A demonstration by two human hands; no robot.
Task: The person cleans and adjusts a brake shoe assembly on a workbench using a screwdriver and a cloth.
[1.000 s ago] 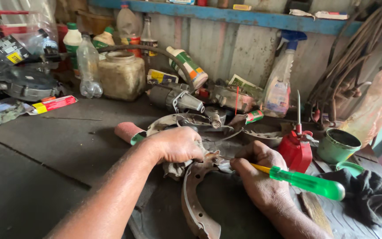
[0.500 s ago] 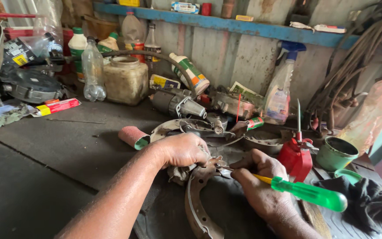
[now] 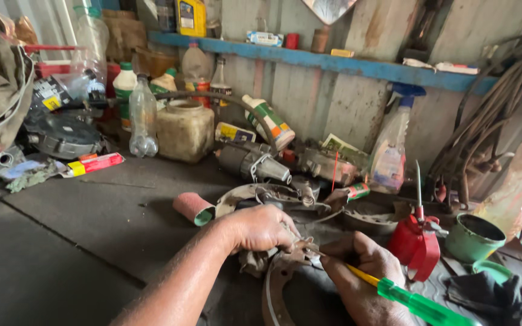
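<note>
A: You're at a dark, grimy workbench (image 3: pixel 80 241) set against a weathered plank wall, with a blue shelf (image 3: pixel 333 60) running along above it. How much room do you have?

B: The left front of the bench is bare dark board right down to the near edge. Everything else crowds you: bottles and a cloudy plastic jar (image 3: pixel 183 130) along the back, grey metal housings (image 3: pixel 255 163) behind your hands, a coil of hoses (image 3: pixel 490 121) at the far right.

A: And close on your right?

B: A red oil can (image 3: pixel 417 244) with a thin upright spout stands just beside your right hand, a green tin cup (image 3: pixel 473 236) next to it, and a dark rag (image 3: pixel 502 296) by the bench edge. A pink roll of sandpaper (image 3: pixel 191 208) lies near your left wrist.

A: Where's the curved part?

B: The rusty brake shoe (image 3: pixel 273 290) lies on the bench between your forearms, its upper end under your fingers.

A: Your hands?

B: Your left hand (image 3: pixel 261 229) is clenched over the shoe's top end and a bit of cloth. Your right hand (image 3: pixel 364 271) is wrapped around a green-handled screwdriver (image 3: pixel 418 302), its tip at the shoe's top end, by your left fingers.
</note>
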